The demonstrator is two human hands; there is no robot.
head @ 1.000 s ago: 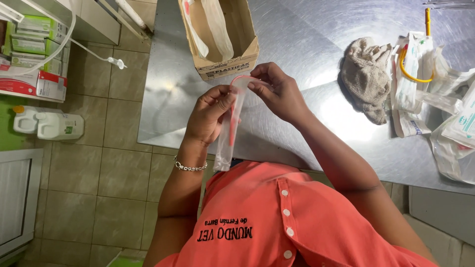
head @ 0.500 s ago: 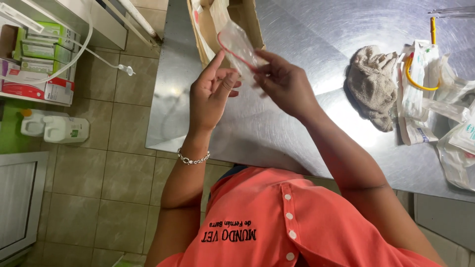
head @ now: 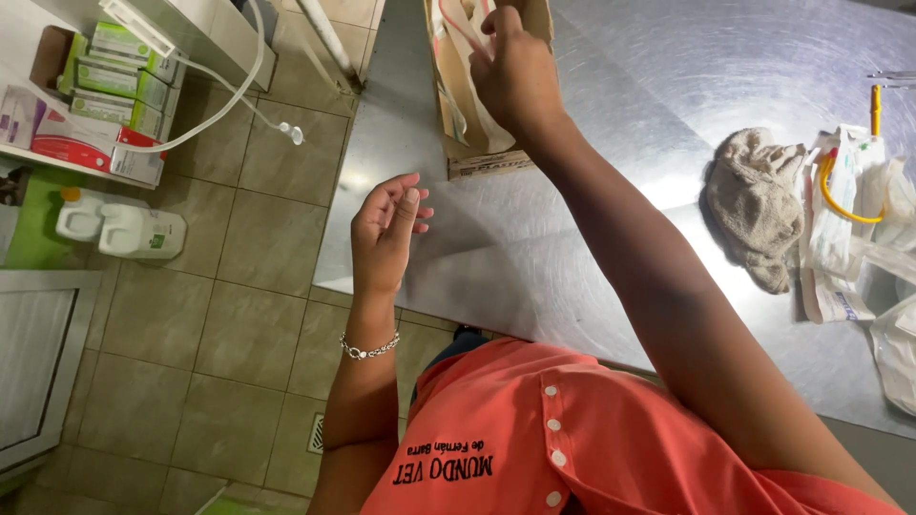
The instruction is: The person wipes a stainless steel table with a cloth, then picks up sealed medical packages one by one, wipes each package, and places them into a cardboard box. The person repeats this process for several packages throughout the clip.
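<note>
At far left, shelf boxes (head: 91, 72) and white jugs (head: 119, 229) sit over the tiled floor (head: 219, 315); none of it is near the hands. White hose (head: 224, 100) hangs off the counter edge, end dangling free.

Left hand (head: 385, 234) hovers over the steel table (head: 611, 191) edge, fingers loosely curled, nothing in it. Not steadying anything.

Right hand (head: 515, 72) is up at the cardboard box (head: 477, 143), fingers pinched on a clear packet (head: 456, 24) with a pink strip inside, right at the box mouth. Grip looks like a light fingertip pinch.

Risks, as I judge them:
- box is tall, narrow and unbraced; a push from the right hand could tip or slide it
- packet is slippery film; a loose pinch could drop it outside the box, onto the table or floor
- box sits near the table edge

Right of that: crumpled grey cloth (head: 759, 205), then a pile of sealed packets (head: 849, 229) with yellow tubing (head: 840, 191).

Hard to tell: box top is cropped by the frame, so contents are mostly unseen. Right fingertips partly hidden behind the knuckles. Packet pile runs off the right edge.
</note>
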